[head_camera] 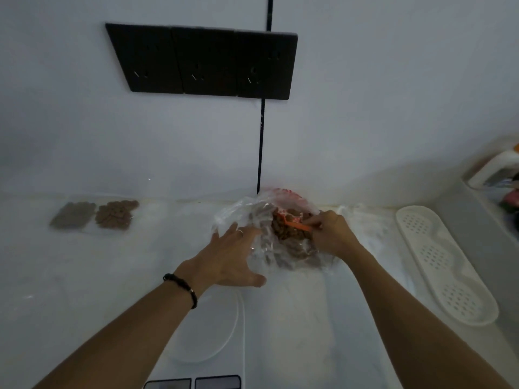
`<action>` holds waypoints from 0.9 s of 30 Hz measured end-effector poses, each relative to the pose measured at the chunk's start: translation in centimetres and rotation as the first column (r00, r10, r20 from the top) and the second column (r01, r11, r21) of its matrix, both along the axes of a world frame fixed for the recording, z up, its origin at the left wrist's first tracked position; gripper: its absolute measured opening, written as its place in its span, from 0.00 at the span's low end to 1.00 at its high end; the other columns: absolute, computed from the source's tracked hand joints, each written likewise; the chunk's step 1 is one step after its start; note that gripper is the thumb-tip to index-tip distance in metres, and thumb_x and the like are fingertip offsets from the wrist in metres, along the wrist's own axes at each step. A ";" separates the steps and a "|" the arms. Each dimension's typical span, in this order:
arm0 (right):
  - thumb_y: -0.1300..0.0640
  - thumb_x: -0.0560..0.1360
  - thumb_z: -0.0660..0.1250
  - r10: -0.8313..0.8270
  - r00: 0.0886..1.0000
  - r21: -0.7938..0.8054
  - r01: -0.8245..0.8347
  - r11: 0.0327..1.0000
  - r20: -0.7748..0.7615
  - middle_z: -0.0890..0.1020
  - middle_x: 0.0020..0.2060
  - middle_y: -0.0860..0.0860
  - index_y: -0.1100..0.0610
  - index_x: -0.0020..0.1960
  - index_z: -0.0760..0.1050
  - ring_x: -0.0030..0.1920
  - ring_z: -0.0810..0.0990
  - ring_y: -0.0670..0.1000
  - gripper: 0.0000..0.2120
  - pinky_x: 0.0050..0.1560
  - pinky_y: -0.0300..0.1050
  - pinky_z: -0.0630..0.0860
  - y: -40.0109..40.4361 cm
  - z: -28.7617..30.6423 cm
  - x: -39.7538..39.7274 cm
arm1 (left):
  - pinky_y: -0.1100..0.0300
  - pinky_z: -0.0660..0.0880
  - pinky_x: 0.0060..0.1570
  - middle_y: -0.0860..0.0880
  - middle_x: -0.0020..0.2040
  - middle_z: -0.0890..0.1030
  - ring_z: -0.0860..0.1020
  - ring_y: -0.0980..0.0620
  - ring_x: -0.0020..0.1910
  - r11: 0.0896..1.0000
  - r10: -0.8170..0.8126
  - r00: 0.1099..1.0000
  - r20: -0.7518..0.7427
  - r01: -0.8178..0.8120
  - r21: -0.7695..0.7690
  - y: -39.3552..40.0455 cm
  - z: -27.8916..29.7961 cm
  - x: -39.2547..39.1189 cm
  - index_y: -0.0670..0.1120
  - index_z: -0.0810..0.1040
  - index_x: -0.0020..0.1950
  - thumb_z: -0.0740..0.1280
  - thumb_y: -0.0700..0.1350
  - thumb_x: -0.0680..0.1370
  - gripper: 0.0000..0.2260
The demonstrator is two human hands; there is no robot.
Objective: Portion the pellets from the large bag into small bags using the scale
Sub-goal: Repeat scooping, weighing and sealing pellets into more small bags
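Observation:
A large clear plastic bag of brown pellets lies on the white counter near the wall. My left hand rests on the bag's left side with fingers spread, holding its mouth apart. My right hand pinches the handle of an orange scoop whose bowl is down among the pellets. A white scale with a round platform sits near me, partly under my left forearm. Two small filled bags lie flat at the back left.
A white perforated tray lies along the right side of the counter. Black wall sockets and a black cable are on the wall behind the bag. Containers stand at the far right edge.

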State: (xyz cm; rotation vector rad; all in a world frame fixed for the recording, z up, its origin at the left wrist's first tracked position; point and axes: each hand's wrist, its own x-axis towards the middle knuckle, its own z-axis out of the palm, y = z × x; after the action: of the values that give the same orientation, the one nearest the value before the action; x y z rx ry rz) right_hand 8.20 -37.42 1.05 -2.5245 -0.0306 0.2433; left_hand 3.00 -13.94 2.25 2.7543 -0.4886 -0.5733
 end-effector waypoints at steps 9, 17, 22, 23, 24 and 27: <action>0.73 0.74 0.61 -0.247 0.905 0.451 0.391 0.802 -0.346 0.76 0.23 0.50 0.62 0.46 0.82 0.24 0.68 0.47 0.13 0.23 0.37 0.62 0.0 -0.2 -3.4 | 0.48 0.39 0.75 0.48 0.71 0.69 0.47 0.51 0.78 0.985 0.027 0.996 0.090 -0.012 -0.172 0.4 0.0 -1.2 0.54 0.53 0.75 0.72 0.61 0.69 0.41; 0.74 0.74 0.61 -0.351 0.851 0.617 0.525 0.586 -0.390 0.76 0.35 0.60 0.64 0.45 0.81 0.27 0.68 0.50 0.12 0.21 0.37 0.61 -1.0 1.1 -5.3 | 0.58 0.54 0.74 0.50 0.72 0.65 0.65 0.56 0.65 0.950 0.036 0.985 0.170 0.019 -0.311 0.0 1.0 -1.7 0.56 0.56 0.74 0.74 0.58 0.69 0.40; 0.75 0.74 0.61 -0.378 0.849 0.631 0.528 0.568 -0.369 0.75 0.37 0.61 0.64 0.44 0.81 0.27 0.68 0.50 0.12 0.22 0.38 0.61 -1.4 2.2 -6.1 | 0.58 0.70 0.57 0.55 0.66 0.67 0.67 0.53 0.62 0.937 0.070 0.975 0.211 0.008 -0.350 0.2 0.5 -1.2 0.54 0.60 0.72 0.74 0.61 0.66 0.39; 0.75 0.73 0.61 -0.377 0.853 0.634 0.522 0.571 -0.361 0.75 0.38 0.61 0.64 0.44 0.81 0.27 0.68 0.50 0.12 0.22 0.38 0.61 -1.4 2.4 -6.3 | 0.58 0.71 0.56 0.55 0.65 0.67 0.67 0.53 0.62 0.934 0.081 0.975 0.208 -0.002 -0.358 0.3 0.4 -1.1 0.54 0.60 0.71 0.74 0.61 0.66 0.39; 0.75 0.73 0.61 -0.377 0.855 0.635 0.517 0.574 -0.355 0.75 0.38 0.61 0.65 0.45 0.81 0.27 0.68 0.50 0.12 0.22 0.38 0.61 -1.5 2.7 -6.5 | 0.59 0.70 0.55 0.55 0.64 0.67 0.67 0.54 0.62 0.932 0.093 0.975 0.203 -0.013 -0.363 0.3 0.3 -1.1 0.54 0.60 0.71 0.75 0.61 0.65 0.39; 0.75 0.73 0.61 -0.370 0.863 0.647 0.503 0.573 -0.343 0.76 0.38 0.61 0.66 0.47 0.81 0.27 0.68 0.50 0.12 0.21 0.37 0.61 -1.7 3.8 -7.3 | 0.61 0.70 0.53 0.54 0.62 0.68 0.68 0.54 0.60 0.927 0.118 0.975 0.191 -0.039 -0.373 -0.1 0.2 -0.9 0.51 0.62 0.70 0.75 0.59 0.66 0.38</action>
State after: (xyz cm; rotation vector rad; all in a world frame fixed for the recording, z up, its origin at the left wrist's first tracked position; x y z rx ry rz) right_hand 0.94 -39.12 4.88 -1.6255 0.4851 0.1891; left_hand 2.07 -14.01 2.49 2.4667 -0.4737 -0.1478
